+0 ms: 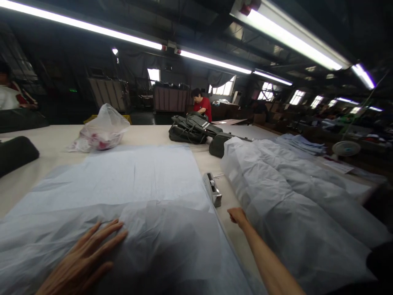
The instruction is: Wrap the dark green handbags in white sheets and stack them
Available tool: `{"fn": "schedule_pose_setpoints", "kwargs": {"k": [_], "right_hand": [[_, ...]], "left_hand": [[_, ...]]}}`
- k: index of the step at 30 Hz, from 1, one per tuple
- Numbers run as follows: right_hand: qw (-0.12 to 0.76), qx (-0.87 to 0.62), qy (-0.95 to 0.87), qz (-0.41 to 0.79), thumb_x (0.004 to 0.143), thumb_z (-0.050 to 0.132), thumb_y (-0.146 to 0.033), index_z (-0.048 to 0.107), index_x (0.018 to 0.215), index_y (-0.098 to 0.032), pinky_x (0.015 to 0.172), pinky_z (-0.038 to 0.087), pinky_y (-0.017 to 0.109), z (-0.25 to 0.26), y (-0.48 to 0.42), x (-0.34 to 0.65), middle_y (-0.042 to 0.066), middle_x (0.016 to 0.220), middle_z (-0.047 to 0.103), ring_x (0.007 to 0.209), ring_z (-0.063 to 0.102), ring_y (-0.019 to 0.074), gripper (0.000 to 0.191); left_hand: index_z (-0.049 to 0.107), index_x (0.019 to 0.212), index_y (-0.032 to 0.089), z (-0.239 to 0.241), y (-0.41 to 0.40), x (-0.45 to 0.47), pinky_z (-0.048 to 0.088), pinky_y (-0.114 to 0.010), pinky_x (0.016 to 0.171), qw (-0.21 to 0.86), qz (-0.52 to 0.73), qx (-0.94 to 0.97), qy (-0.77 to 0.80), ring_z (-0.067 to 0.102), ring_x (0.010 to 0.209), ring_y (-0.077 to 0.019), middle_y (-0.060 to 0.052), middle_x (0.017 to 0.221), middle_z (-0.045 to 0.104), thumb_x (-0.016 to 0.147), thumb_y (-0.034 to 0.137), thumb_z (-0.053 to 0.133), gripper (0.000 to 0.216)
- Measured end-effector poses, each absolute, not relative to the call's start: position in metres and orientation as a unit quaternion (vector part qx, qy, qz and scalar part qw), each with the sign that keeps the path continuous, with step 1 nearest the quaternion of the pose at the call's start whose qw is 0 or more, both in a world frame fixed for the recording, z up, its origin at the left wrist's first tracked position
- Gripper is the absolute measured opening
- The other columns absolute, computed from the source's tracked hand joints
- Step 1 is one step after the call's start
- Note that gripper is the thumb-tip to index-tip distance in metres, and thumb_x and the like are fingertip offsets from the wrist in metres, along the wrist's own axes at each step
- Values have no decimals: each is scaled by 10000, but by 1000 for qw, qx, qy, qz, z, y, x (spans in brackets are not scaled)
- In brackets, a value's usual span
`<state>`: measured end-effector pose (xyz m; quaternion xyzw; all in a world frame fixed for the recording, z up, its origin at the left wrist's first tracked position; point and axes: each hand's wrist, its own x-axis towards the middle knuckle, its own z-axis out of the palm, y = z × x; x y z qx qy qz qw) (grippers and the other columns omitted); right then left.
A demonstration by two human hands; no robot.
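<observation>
My left hand (89, 254) lies flat with its fingers spread on a bundle wrapped in thin, pale translucent paper (178, 237). Under and beyond the bundle, flat sheets of the same pale paper (147, 172) cover part of the table. To the right, my right hand (237, 215) is held with its fingers curled closed; whatever may be between them is hidden. Just beyond that hand, apart from it, a grey tape dispenser (211, 189) stands at the right edge of the sheets.
Several wrapped bundles (282, 188) line the right side. Black bags (193, 127) lie at the far table edge, and a plastic bag with red-and-white contents (106, 129) sits far left. A person in red (204, 107) works beyond; a small fan (346, 148) stands at right.
</observation>
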<state>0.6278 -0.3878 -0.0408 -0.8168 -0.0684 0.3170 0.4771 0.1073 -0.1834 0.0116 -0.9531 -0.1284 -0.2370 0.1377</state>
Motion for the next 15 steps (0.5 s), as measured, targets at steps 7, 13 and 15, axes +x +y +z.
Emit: {"fn": "schedule_pose_setpoints", "kwargs": {"k": [7, 13, 15], "right_hand": [[449, -750, -362, 324, 707, 768, -413, 678, 806, -161, 706, 470, 225, 113, -383, 595, -12, 710, 631, 676, 563, 116, 284], [172, -603, -682, 376, 763, 697, -496, 704, 834, -163, 673, 457, 252, 228, -327, 437, 26, 772, 661, 716, 572, 150, 340], [83, -554, -732, 389, 765, 699, -441, 712, 843, -164, 644, 439, 229, 233, -299, 389, 9, 762, 666, 699, 563, 132, 288]], "left_hand": [[437, 1407, 355, 38, -213, 121, 273, -472, 1174, 52, -207, -964, -158, 388, 1379, -259, -26, 1472, 469, 929, 439, 526, 493], [469, 1382, 296, 39, -222, 125, 283, -579, 1139, -10, -206, -963, -175, 323, 1406, -324, -122, 1491, 415, 925, 418, 549, 480], [471, 1377, 289, 40, -226, 127, 292, -586, 1129, -15, -205, -962, -181, 326, 1400, -339, -134, 1490, 407, 908, 385, 586, 492]]}}
